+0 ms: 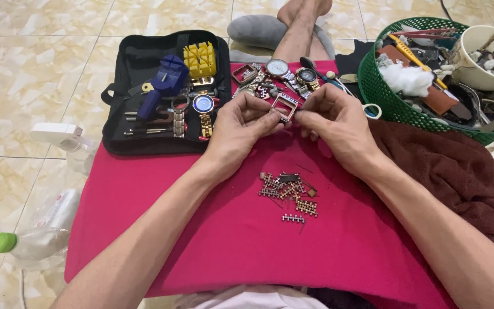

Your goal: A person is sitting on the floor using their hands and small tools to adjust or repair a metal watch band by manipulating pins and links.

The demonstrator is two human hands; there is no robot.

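My left hand (236,123) and my right hand (334,117) meet above a pink cloth (212,229) and together pinch a small rectangular metal watch case (284,107). The left fingers grip its left side, the right fingers its right side. Below the hands, on the cloth, lies a loose heap of metal bracelet links and pins (289,191). Beyond the hands lie several wristwatches (286,71) and another rectangular watch frame (243,73).
An open black tool case (144,140) at the left holds a blue link remover (164,83), a yellow holder (199,59) and a blue-dial watch (203,104). A green basket (375,86) of oddments stands at the right, a brown towel (458,177) under it. Plastic bottles (35,229) lie at left.
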